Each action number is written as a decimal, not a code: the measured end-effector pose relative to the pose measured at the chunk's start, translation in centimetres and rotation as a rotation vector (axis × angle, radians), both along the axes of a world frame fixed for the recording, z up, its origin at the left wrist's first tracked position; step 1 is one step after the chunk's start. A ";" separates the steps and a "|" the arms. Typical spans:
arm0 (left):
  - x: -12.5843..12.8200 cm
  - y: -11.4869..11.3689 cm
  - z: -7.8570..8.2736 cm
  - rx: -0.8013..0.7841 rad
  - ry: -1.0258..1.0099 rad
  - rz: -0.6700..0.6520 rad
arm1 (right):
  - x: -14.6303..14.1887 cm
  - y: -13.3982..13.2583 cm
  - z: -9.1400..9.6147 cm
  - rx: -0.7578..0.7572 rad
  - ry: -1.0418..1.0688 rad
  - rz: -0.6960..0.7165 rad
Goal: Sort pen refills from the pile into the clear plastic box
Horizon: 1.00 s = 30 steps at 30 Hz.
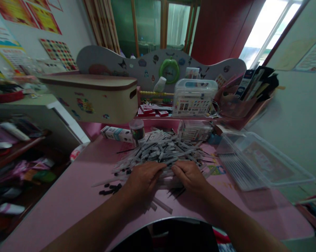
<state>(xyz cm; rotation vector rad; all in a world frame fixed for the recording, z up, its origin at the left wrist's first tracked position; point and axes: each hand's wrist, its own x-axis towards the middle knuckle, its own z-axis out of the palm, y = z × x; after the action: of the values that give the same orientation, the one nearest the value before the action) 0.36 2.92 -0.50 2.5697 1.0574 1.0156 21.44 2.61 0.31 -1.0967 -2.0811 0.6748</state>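
A heap of translucent pen barrels and thin pen parts (168, 145) spreads over the pink desk. At its near edge my left hand (144, 176) is closed, thumb and fingers pinched together. Facing it, my right hand (188, 175) is also closed, its thumb near the left fingertips. Whatever lies in their grip blends with the heap behind and cannot be made out. Small black caps (110, 189) lie left of my left hand. Thin dark sticks (177, 191) rest beside my right hand, and a few clear tubes (162, 205) lie nearer to me.
On the right stands an open clear plastic box (273, 178) with rows of white tubes (239, 168). Behind the heap are a clear cup (137, 130) and a long carton (117, 133). A shelf above holds a cream bin (95, 103), a clear case (195, 98) and a green clock (169, 71).
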 end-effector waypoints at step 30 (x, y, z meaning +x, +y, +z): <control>0.5 -0.6 0.0 -0.100 -0.018 0.029 | -0.4 -0.4 -0.3 0.074 0.037 -0.020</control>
<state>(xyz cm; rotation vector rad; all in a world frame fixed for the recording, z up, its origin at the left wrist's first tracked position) 0.84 2.30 -0.53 2.4684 1.1144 0.9652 21.01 2.23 0.03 -1.0550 -2.0448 0.5992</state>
